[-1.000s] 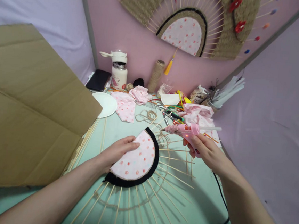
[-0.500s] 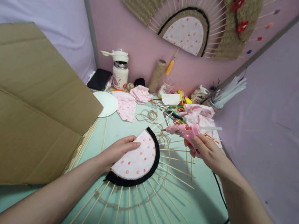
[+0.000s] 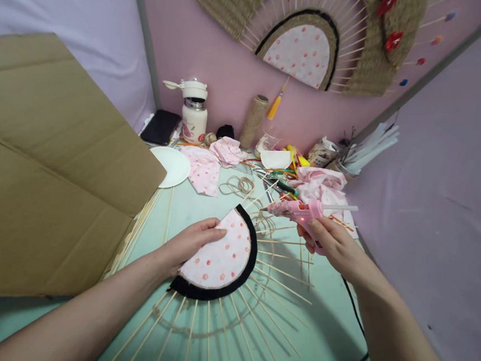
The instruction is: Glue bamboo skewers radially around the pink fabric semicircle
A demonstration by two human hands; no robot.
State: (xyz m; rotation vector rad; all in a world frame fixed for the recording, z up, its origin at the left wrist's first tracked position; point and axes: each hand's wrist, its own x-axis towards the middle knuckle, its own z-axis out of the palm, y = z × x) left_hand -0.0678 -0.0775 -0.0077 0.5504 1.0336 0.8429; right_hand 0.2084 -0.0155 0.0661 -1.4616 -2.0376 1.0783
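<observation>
My left hand [image 3: 197,241] is closed on the straight edge of a half-round fan [image 3: 221,252], thumb on top of its pink flowered cloth. A black band [image 3: 253,254] runs round the fan's curved edge, and thin wooden sticks [image 3: 209,335] spread out from under it. Twine [image 3: 261,300] crosses the sticks in an arc. In my right hand [image 3: 328,239] is a pink hot glue gun [image 3: 297,209], its light glowing and a clear glue stick [image 3: 341,207] poking from the back. The nozzle points left, just above the sticks near the band's upper end.
A large cardboard sheet [image 3: 55,175] leans in at the left, beside a white paper plate [image 3: 176,169]. Behind lie cloth scraps [image 3: 201,168], pliers [image 3: 282,184], a twine roll [image 3: 254,120] and an uncapped flask [image 3: 194,121]. The glue gun's cord [image 3: 353,305] hangs right. A finished fan [image 3: 298,50] hangs on the wall.
Almost nothing differs. Both hands, the fan and the glue gun keep their places; only the background shifts very slightly in view.
</observation>
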